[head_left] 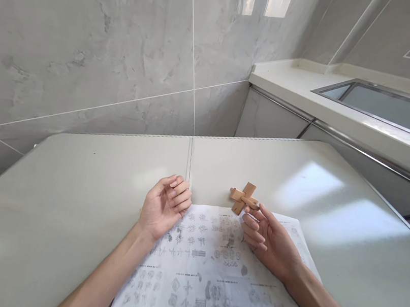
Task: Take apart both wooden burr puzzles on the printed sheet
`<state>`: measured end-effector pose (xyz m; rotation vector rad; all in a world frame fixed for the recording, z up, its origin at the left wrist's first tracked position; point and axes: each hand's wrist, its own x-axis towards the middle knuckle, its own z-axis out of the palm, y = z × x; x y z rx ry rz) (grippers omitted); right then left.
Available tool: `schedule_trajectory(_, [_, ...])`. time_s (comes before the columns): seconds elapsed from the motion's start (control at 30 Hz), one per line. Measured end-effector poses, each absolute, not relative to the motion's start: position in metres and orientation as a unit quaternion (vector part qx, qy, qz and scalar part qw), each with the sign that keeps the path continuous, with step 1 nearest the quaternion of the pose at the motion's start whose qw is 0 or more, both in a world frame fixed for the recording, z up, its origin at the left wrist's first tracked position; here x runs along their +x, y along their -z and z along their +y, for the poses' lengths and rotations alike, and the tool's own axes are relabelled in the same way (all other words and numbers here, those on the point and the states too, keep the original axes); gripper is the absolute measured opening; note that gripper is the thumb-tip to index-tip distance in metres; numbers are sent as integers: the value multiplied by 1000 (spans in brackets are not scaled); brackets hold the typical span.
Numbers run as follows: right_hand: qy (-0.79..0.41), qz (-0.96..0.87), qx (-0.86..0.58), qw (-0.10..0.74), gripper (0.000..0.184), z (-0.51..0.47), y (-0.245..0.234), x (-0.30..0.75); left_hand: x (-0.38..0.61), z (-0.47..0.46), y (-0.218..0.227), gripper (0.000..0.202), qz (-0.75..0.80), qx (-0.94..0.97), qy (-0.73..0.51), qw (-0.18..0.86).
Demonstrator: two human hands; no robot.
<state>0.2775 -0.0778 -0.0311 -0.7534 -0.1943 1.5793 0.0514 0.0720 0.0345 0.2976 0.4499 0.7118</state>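
Note:
Pinched between the thumb and forefinger of my right hand (264, 234) is one end of a wooden cross-shaped puzzle (243, 198) made of interlocking flat pieces. The cross is held just above the far edge of a printed instruction sheet (211, 267), and the other right fingers curl below it. My left hand (166, 204) rests at the sheet's far left corner, palm turned inward and fingers loosely curled closed; nothing shows in it. A small yellowish bit peeks out beside the left wrist, mostly hidden. Rows of small assembly drawings cover the creased sheet.
The white table (66, 204) has a seam down its middle and backs onto a grey tiled wall (90, 44). To the right stands a counter (289, 76) with a steel-rimmed sink (389, 106) above grey cabinets (273, 111).

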Motion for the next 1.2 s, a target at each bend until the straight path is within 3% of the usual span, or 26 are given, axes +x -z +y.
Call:
schedule_trajectory(0.2, [-697,-94,-319,636,21,-78,31,277,53,70,-36,32,228,225,-338,885])
schedule_trajectory(0.43, [-679,-225,-393,578,46,-83,27,271,58,61,-37,37,251,352,-310,847])
schedule_trajectory(0.63, [-665,-359,-394,523,51,-91,24,262,60,46,-39,29,316,629,-294,647])
schedule_trajectory(0.73, [-698,-378,-334,508,47,-94,24,262,59,43,-39,54,269,703,-242,612])
schedule_trajectory(0.83, [-727,-390,-294,483,46,-97,27,265,58,42,-42,88,187,730,-160,637])
schedule_trajectory(0.93, [-748,-399,-270,457,45,-99,30,267,59,41,-46,107,134,737,-95,655])
schedule_trajectory(1.03, [-763,-413,-248,432,48,-100,29,267,60,38,-50,113,118,744,-44,657])
schedule_trajectory(1.2, [-741,-441,-252,438,51,-98,21,267,62,34,-55,95,131,758,-48,637])
